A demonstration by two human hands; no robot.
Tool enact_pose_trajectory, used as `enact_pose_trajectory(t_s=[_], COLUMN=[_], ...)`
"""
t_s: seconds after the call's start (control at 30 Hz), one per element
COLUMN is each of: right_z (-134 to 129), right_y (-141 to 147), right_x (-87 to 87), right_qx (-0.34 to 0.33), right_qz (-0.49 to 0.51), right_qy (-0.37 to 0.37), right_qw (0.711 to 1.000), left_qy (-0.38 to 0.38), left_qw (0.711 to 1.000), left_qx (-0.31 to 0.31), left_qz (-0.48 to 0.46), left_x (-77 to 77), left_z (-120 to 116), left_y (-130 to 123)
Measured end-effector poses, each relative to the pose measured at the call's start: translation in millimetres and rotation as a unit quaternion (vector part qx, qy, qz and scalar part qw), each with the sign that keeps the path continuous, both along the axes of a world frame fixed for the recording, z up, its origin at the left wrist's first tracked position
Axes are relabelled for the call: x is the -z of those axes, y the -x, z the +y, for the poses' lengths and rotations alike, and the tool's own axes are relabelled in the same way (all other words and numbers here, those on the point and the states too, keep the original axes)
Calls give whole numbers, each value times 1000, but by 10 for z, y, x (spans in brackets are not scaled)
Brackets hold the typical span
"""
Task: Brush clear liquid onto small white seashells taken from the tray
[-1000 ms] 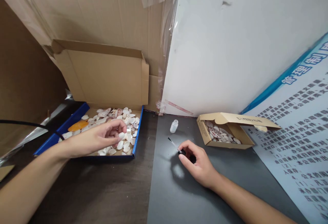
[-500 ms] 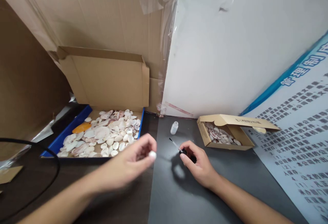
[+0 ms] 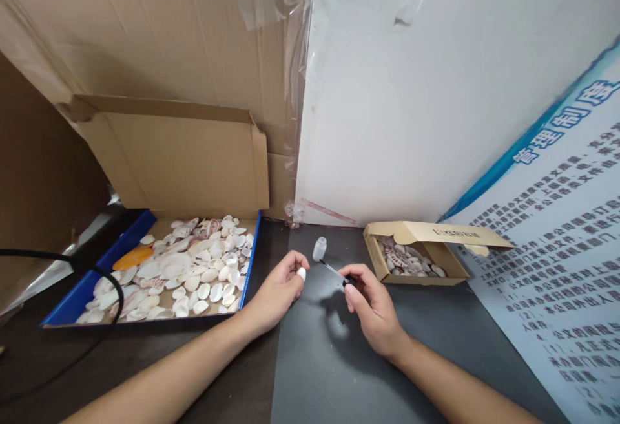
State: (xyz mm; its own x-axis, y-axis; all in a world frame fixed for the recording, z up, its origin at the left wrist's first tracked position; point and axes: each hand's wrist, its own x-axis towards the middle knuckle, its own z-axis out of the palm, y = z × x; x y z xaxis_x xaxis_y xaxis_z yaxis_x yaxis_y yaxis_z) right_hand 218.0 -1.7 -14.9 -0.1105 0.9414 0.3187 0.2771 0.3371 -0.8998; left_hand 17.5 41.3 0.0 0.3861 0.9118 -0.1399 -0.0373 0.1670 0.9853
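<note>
Head view, shell: a small, smooth white shell [image 3: 301, 273] sits in a narrow pinch between the thumb and fingers of the left hand [image 3: 283, 288].
Brush: a thin applicator brush [image 3: 333, 269] with pale stem, dark tip and black cap is gripped by that cap in the closed-up fingers of the right hand [image 3: 371, 307], its tip pointing away and to the left.
Step in hand: by my reading, shell and brush are held ready near each other, apart.
Next move: it would seem to call for a steady left pinch, with the shell turned towards the brush, and a light, well-aimed right hand.
Table: a smooth dark grey mat [image 3: 310, 372] lies below the right hand; a dark brown wood-look tabletop [image 3: 242, 385] lies below the left forearm.
Cable: a thin black cable [image 3: 119, 295] curves well left of the left hand.
Bottle: a small, cloudy-white, uncapped bottle [image 3: 320, 249] stands just beyond the brush tip; whether they touch is hard to tell from this angle.
Shell box: a blue-sided cardboard box [image 3: 77, 291], lid raised, lies left of the left hand, full of loose pale shells [image 3: 194, 269] and one orange shell [image 3: 133, 258].
Small box: a tan cardboard box [image 3: 416, 279] with more shells sits beyond the right hand, to its right.
Walls: past both hands, a brown cardboard sheet [image 3: 194, 42] meets a white panel [image 3: 378, 88].
Poster: a blue-and-white printed poster [image 3: 557, 249] leans far right of the right hand.
</note>
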Motion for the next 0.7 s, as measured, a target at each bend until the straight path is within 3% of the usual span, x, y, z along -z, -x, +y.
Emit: enact_pose_trajectory(t_s=[0.23, 0.5, 0.7], right_z=[7, -2, -4], right_y=[7, -7, 1], right_x=[2, -4, -28], right_qx=[1, 1, -2], right_qz=[-14, -25, -34], right_qy=[10, 9, 5], right_qw=[1000, 1000, 999], left_qy=[-26, -53, -56], left_qw=[999, 995, 996], left_qx=[41, 68, 63], left_qz=[-7, 41, 32], left_x=[65, 35, 32], left_z=[-43, -60, -56], left_y=[17, 91, 70])
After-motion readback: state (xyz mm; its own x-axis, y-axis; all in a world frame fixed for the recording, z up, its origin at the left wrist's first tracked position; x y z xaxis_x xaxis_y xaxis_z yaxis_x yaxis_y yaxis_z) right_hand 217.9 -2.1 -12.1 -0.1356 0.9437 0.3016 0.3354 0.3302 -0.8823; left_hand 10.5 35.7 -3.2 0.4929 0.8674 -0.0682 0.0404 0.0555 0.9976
